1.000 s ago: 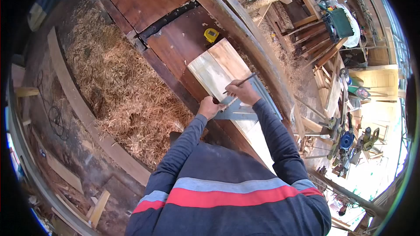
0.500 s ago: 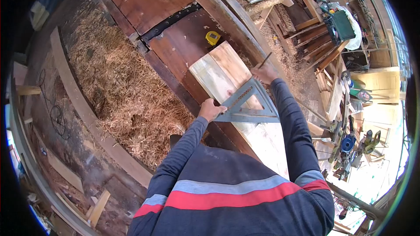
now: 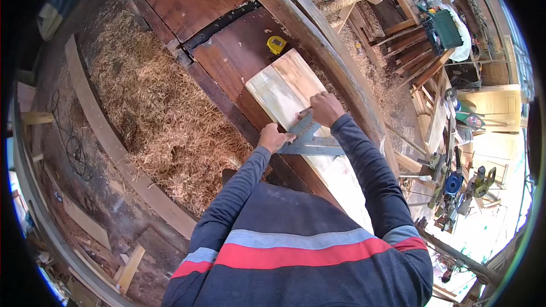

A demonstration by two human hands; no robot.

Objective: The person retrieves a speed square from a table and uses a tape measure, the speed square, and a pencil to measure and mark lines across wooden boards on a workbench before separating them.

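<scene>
A pale wooden board (image 3: 278, 94) lies on the reddish-brown bench. Across it rests a grey triangular speed square (image 3: 315, 146). My left hand (image 3: 273, 138) grips the square's near left corner, thumb on top. Over the square's upper edge, my right hand (image 3: 327, 109) is closed around a thin pencil (image 3: 303, 113), its end pointing left toward the board; part of the square is hidden under this hand and forearm. Beyond the board's far end sits a yellow tape measure (image 3: 276, 44), apart from both hands.
Wood shavings (image 3: 153, 108) are heaped left of the bench (image 3: 227, 62). A long thick plank (image 3: 330, 40) runs along the bench's right side. Tools and a blue-grey machine (image 3: 453, 185) stand at the right, near a green crate (image 3: 445, 29) and stacked timber.
My right hand has moved left and slightly down with the pencil, from the square's far upper corner to its upper left edge. My left hand stays at the square's corner.
</scene>
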